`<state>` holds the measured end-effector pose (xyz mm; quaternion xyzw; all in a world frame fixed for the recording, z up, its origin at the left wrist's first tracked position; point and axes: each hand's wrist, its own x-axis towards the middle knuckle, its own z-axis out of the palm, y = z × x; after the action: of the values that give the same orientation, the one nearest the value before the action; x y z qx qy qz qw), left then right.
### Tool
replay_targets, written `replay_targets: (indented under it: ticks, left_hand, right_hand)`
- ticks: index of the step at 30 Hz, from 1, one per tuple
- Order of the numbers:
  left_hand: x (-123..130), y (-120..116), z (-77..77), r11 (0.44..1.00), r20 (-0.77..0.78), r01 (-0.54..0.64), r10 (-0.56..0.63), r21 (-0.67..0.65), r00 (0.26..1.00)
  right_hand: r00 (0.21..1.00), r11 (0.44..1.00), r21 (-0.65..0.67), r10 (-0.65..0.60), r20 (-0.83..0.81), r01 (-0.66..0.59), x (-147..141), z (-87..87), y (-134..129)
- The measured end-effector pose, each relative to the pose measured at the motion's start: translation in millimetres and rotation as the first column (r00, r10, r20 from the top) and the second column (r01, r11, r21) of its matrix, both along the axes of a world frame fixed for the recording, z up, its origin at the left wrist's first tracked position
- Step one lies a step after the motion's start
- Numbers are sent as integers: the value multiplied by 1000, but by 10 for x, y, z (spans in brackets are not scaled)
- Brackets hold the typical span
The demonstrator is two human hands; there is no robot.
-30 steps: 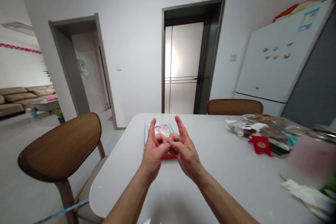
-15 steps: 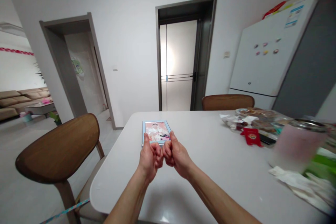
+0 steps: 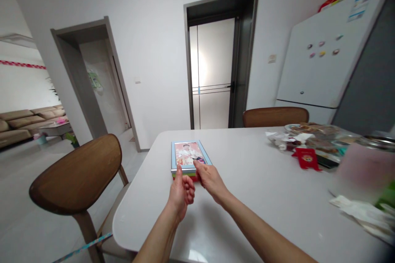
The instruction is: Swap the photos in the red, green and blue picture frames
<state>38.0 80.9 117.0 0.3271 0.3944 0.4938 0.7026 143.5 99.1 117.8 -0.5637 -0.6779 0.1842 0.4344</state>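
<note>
A light-blue-bordered picture frame [image 3: 201,146], showing a person in white, lies flat on the table's left half. Green and red layers show beneath its near edge; I cannot tell whether they are a stack or a box. Over the frame's near right corner, my right hand [image 3: 212,181] rests its thumb on top, with the other fingers curled at the edge and partly hidden. My left hand [image 3: 182,193] is just in front of the near left edge, thumb raised apart from its loosely bent fingers, nothing visible in it.
A white table [image 3: 253,213] spans the middle. To its right are plastic-wrapped food [image 3: 327,135], a red packet [image 3: 307,158], a pinkish jar [image 3: 358,172] and crumpled tissue [image 3: 361,213]. Wooden chairs stand at left [image 3: 77,172] and behind [image 3: 274,117].
My left hand has drawn back from the frame and loosened. My right hand has shifted right onto the near right corner. The coloured layers under the frame now show. The view has turned slightly left.
</note>
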Motion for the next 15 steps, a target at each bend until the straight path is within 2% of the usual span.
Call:
replay_targets:
  ticks: [3, 7, 9, 12, 14, 15]
  left_hand:
    - [-30, 48, -217, 997, -30, -55, 54, -48, 998]
    - [-23, 81, -420, 989, -43, -140, 138, -54, 990]
    - [-5, 74, -446, 984, -21, -177, 177, -12, 984]
    - [34, -15, -401, 966, 36, -242, 239, 94, 970]
    - [66, -143, -337, 950, 52, -272, 267, 153, 962]
    - [81, -224, -301, 945, 54, -278, 273, 170, 961]
  right_hand:
    - [991, 996, 82, -57, 122, 47, 102, -86, 191]
    - [950, 994, 110, -14, 312, -22, 147, -162, 226]
    - [923, 991, 102, 37, 383, -82, 135, -186, 110]
    - [889, 984, 77, 110, 444, -161, 164, -204, -177]
    - [912, 982, 50, 151, 381, -183, 230, -200, -375]
    - [940, 982, 32, 167, 299, -185, 270, -192, -460]
